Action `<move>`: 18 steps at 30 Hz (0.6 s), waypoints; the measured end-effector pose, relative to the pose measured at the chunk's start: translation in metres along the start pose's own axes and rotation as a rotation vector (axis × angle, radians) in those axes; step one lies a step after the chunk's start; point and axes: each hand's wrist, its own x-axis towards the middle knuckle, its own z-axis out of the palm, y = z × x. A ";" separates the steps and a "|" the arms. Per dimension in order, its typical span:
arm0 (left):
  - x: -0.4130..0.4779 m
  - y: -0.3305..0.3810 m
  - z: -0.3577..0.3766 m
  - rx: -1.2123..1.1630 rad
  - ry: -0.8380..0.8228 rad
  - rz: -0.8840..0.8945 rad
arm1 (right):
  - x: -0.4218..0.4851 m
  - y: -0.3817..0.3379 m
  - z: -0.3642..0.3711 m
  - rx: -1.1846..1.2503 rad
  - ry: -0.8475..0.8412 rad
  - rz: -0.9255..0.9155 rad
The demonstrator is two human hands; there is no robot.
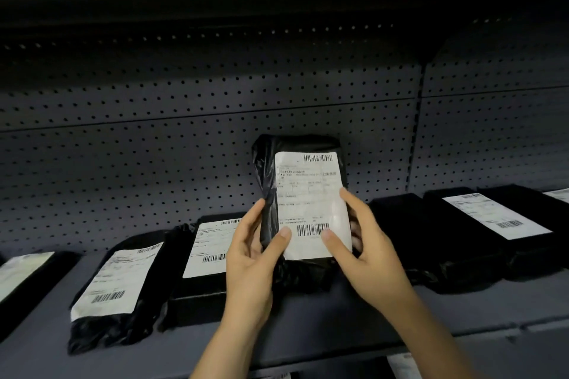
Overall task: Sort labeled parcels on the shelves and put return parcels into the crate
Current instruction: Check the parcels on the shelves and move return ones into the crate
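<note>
So you had both hands on one black parcel [268, 169], holding it upright over the middle of the shelf [308, 326] with its white label [309, 194] facing you. Your left hand [252, 255] was wrapped round the left edge, thumb pressed on the label's bottom left corner. Your right hand [363, 252] gripped the right edge, thumb down by the barcode and fingers tucked behind. Honestly couldn't tell if the bottom end touched the shelf or hung just over it.

Count-wise, six more black parcels lay flat in a row along the back. Three were on your left: the far-left parcel [27, 274], cut off by the frame, the second parcel [114, 286], and the third parcel [204, 255], partly behind your left hand. Three were on your right: the fourth parcel [409, 234], plain black on top, the fifth parcel [492, 218], and a sixth parcel [558, 195] that was only a sliver of label at the frame's edge. That made five labels on the flat ones, plus yours.

For room, the gap between the third and fourth parcels was where yours stood. A bare strip of shelf ran along the front, though the second parcel's near end sat close to the front edge. The perforated back panel [154, 132] rose right behind the row. A lower label [403, 363] peeked out under the front lip.
</note>
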 end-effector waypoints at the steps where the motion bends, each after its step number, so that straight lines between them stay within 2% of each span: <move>1: 0.000 0.003 0.000 0.000 -0.019 0.024 | 0.001 -0.005 0.000 0.034 0.018 -0.020; 9: 0.003 0.025 -0.005 0.120 -0.164 0.225 | 0.005 -0.028 -0.003 0.122 0.076 -0.144; 18: 0.003 0.028 -0.006 0.129 -0.180 0.263 | 0.003 -0.034 -0.001 0.141 0.073 -0.176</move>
